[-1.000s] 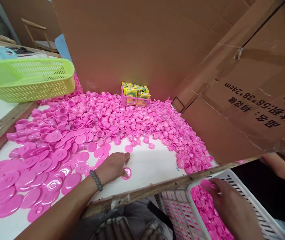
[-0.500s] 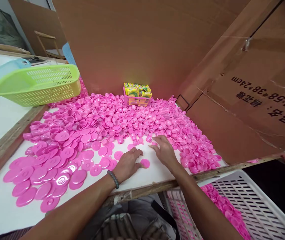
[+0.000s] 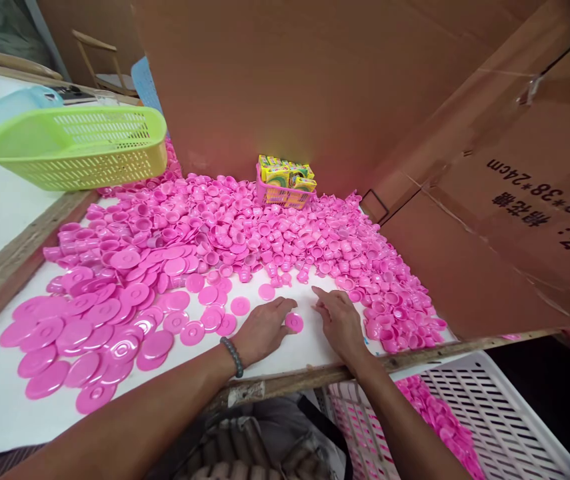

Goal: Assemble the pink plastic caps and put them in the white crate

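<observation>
My left hand (image 3: 265, 328), with a dark bead bracelet at the wrist, rests low over the white tabletop (image 3: 275, 360). Its thumb and fingers are apart, right beside a small pink plastic saucer (image 3: 294, 323) lying flat. My right hand (image 3: 339, 323) hovers on the other side of that saucer, index finger stretched out and thumb apart; nothing shows in it. Beyond both hands spreads a heap of tiny pink toy cups (image 3: 285, 237). To the left lie larger pink plates (image 3: 97, 337), overlapping, with smaller saucers (image 3: 211, 319) nearer my left hand.
A pink basket (image 3: 285, 197) of yellow boxes stands on the heap against cardboard (image 3: 289, 87). A green basket (image 3: 95, 170) sits at left beside a wooden rail (image 3: 29, 240). Below the table edge, at right, a white crate (image 3: 505, 400) holds pink pieces.
My right hand has drawn back from the edge of the cup heap toward me. My left hand stays beside the single saucer. The camera view has shifted slightly.
</observation>
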A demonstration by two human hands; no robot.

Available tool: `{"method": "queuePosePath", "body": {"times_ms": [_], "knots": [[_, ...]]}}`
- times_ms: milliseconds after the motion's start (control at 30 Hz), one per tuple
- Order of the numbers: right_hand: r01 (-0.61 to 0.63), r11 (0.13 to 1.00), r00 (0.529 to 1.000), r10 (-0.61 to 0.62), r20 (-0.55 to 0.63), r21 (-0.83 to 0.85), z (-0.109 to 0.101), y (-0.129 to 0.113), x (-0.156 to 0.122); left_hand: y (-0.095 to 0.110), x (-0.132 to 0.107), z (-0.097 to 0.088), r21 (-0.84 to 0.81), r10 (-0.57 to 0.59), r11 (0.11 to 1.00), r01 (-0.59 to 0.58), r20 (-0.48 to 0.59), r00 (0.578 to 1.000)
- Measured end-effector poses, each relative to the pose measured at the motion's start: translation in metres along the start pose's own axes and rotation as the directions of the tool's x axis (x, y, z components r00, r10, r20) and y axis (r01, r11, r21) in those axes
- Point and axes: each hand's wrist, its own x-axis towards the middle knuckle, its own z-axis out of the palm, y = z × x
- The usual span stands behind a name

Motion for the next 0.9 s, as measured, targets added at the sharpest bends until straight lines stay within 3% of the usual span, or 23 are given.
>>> {"method": "queuePosePath", "body": {"times_ms": [100, 200, 400, 533, 667, 900], "knots": [[0.01, 0.995, 1.0, -0.011, -0.008, -0.099, -0.001, 0.004, 0.0, -0.001, 0.0, 0.001, -0.005, 0.021, 1.0, -0.021, -0.024, 0.999], [-0.066, 0.99, 0.997, 0.06, -0.046, -0.121, -0.004, 0.01, 0.0, -0.002, 0.001, 0.001, 0.009, 0.02, 1.0, -0.02, -0.022, 1.0], [-0.138, 0.983, 0.988, 0.145, 0.053, -0.124, -0.019, 0.019, -0.009, -0.004, 0.001, 0.004, 0.006, -0.001, 1.0, 0.002, -0.04, 0.999], [-0.111, 0.992, 0.991, 0.105, 0.088, 0.064, -0.021, -0.001, -0.013, -0.004, 0.001, 0.003, -0.027, -0.005, 1.0, 0.004, -0.037, 0.999], [-0.027, 0.959, 0.997, 0.007, 0.071, 0.284, -0.007, -0.031, -0.009, -0.003, 0.002, 0.002, -0.034, -0.016, 0.999, 0.015, -0.035, 0.999], [0.093, 0.994, 0.969, -0.103, 0.226, 0.054, 0.003, -0.042, -0.009, -0.003, 0.002, 0.003, -0.066, -0.048, 0.997, 0.046, -0.028, 0.998]]}}
